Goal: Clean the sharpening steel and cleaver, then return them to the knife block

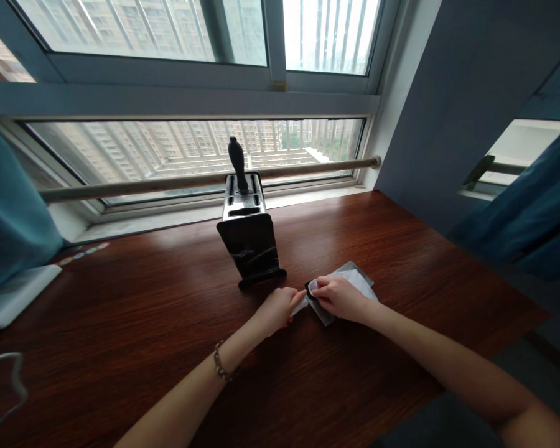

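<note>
Head view: the knife block (251, 246) stands on the worktop (144, 323), one dark handle (238, 163) rising from its top. Right of the block and nearer the person lies a flat grey piece (325, 317), seemingly a blade, partly covered by a white cloth (364, 284). The right hand (336, 297) pinches the cloth against that piece, close to its dark end. The left hand (280, 308), just in front of the block's foot, is curled round a pale narrow part, perhaps the piece's handle, mostly hidden by the fingers.

If this is a blade, a cut looks the chief risk: the cloth could bunch or slip and leave fingertips bare on an edge. Should the left hand's grip slacken, the piece could twist or skate on the glossy worktop. The block is near too; a wide swing of the left hand could knock it.
</note>
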Motion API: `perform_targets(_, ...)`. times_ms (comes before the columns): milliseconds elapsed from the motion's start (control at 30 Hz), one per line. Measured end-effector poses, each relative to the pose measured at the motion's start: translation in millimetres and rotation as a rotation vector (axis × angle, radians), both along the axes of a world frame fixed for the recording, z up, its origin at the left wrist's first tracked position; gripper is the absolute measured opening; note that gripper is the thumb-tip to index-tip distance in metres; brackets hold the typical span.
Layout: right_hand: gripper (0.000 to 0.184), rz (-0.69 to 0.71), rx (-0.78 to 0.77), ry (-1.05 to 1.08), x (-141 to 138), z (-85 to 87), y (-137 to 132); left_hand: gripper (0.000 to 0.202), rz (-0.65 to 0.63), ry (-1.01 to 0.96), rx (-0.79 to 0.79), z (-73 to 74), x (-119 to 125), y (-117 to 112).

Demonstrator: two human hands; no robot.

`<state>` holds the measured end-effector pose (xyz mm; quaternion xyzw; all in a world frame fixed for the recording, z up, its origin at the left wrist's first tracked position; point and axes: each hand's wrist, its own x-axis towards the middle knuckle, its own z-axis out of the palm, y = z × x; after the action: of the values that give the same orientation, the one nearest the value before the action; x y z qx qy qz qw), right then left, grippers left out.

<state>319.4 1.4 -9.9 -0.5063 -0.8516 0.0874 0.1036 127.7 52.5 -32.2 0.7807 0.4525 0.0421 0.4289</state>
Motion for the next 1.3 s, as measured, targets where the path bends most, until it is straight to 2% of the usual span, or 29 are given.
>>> perform_targets(100, 0.023, 0.022, -0.015, -0.015, -8, 0.1, -1, 0.059, 0.000, 0.005, 0.009, 1.0, 0, 0)
perform_targets(267, 0.024, -0.062, 0.036, -0.106, 1, 0.0, 2, 0.059, -0.012, 0.000, 0.010, 3.0, 1, -1)
perform_targets(400, 0.023, -0.146, 0.022, -0.159, 30, -2.4, 10, 0.057, -0.006, 0.012, 0.001, 3.4, 2, -1)
perform_targets(633, 0.022, -0.344, 0.027, -0.263, 96, -9.6, 21, 0.055, 0.002, 0.010, -0.005, 4.4, 1, -2)
perform_targets(733, 0.021, -0.380, 0.016, -0.271, 110, -9.9, 21, 0.054, -0.003, 0.004, -0.003, 5.7, 1, -2)
perform_targets(933, 0.023, -0.378, 0.079, -0.359, 100, -10.3, 12, 0.055, -0.007, 0.003, -0.003, 6.9, 1, -2)
perform_targets(1167, 0.027, -0.185, 0.050, -0.240, 67, -4.1, 3, 0.058, -0.011, 0.019, -0.005, 7.3, 1, -1)
perform_targets(1300, 0.027, -0.127, 0.058, -0.236, 46, -2.3, 4, 0.059, -0.015, 0.024, -0.003, 6.0, 2, -1)
